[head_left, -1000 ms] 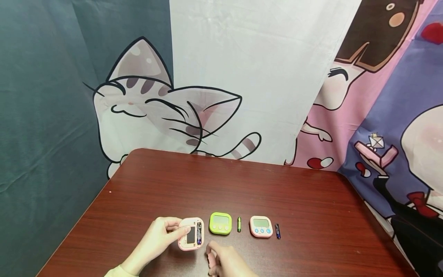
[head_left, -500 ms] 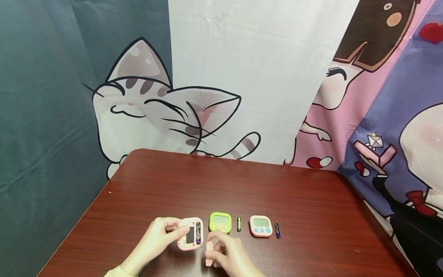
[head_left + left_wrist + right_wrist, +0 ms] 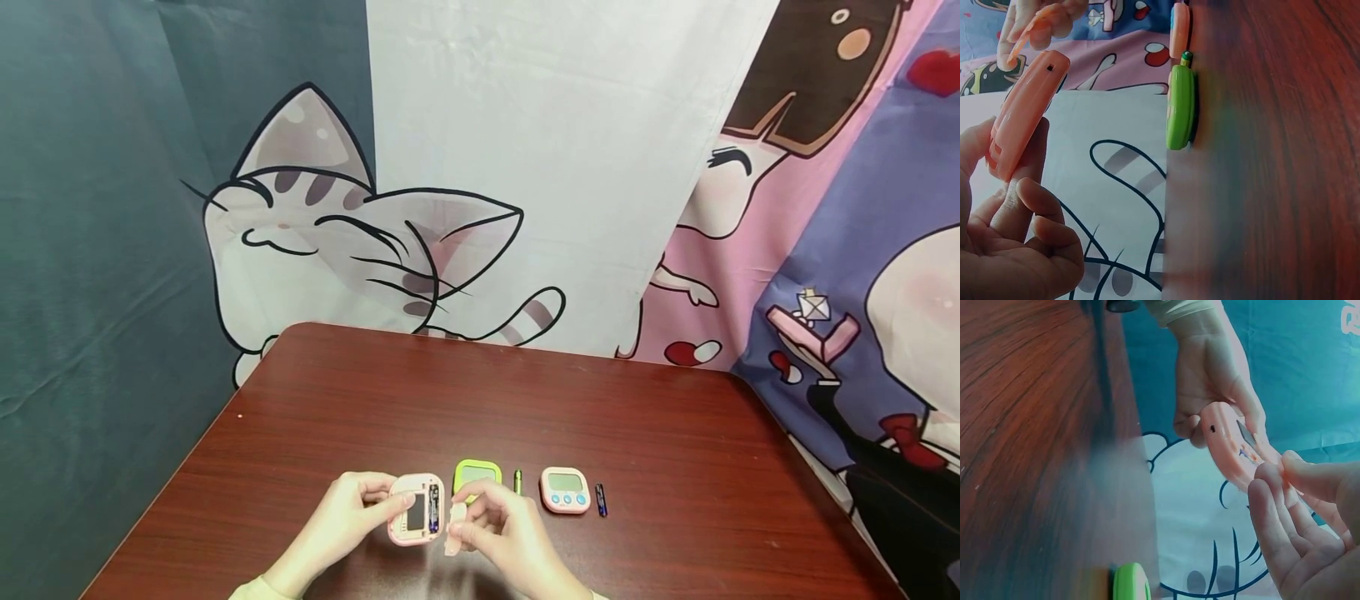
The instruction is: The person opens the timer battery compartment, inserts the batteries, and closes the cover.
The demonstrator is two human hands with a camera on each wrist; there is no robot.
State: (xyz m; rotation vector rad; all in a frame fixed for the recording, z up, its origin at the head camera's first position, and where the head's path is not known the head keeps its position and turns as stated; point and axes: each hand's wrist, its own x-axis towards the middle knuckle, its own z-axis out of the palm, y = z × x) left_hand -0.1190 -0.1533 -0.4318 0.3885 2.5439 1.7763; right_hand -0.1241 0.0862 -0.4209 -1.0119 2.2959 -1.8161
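Observation:
My left hand (image 3: 356, 512) grips a pink digital timer (image 3: 415, 535) at its left side, back facing up, thumb across it. A dark battery (image 3: 433, 508) lies in the timer's uncovered battery compartment. Close to the timer's right edge, my right hand (image 3: 513, 529) pinches a small pink battery cover (image 3: 454, 533) between thumb and fingers. In the left wrist view the cover (image 3: 1034, 28) is just above the timer (image 3: 1025, 119), apart from it. The right wrist view shows the timer (image 3: 1225, 440) past my right fingers, which hide most of the cover.
Behind my right hand lies a green timer (image 3: 477, 471), partly hidden, with a green battery (image 3: 517, 481) beside it. Farther right on the brown table (image 3: 487, 400) are another pink timer (image 3: 566, 490) and a dark battery (image 3: 602, 500). A printed cloth (image 3: 465, 125) hangs behind.
My right hand has risen from the lower edge with the battery cover and come nearer the timer, now covering part of the green timer. The left hand has hardly moved.

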